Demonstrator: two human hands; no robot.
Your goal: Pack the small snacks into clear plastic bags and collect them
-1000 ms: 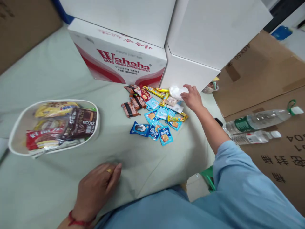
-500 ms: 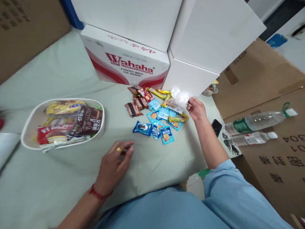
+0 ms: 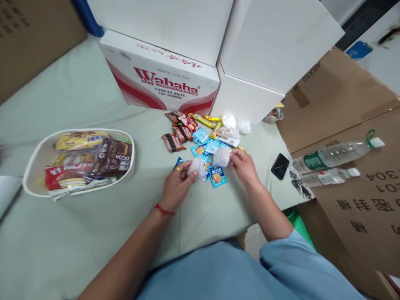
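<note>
My left hand (image 3: 178,183) pinches a crumpled clear plastic bag (image 3: 196,167) over the near edge of the snack pile. My right hand (image 3: 245,167) grips a second crumpled plastic wad (image 3: 221,156) close beside it. Whether the two are joined I cannot tell. Under them lie blue snack packets (image 3: 218,176), partly hidden by the hands and plastic. Brown-wrapped cakes (image 3: 173,142), a red packet (image 3: 189,123) and yellow bars (image 3: 202,120) lie behind. More crumpled plastic (image 3: 243,126) rests at the back right of the pile.
At the left stands a white plastic tub (image 3: 31,189) of packaged snacks. A Wahaha carton (image 3: 168,85) and white boxes (image 3: 250,93) line the back. A phone (image 3: 280,166), keys (image 3: 300,188) and two bottles (image 3: 336,156) lie at the right, near large brown cartons (image 3: 346,100).
My left hand has moved up and right to the pile, and now holds plastic. My right hand has come left and nearer with plastic in its fingers.
</note>
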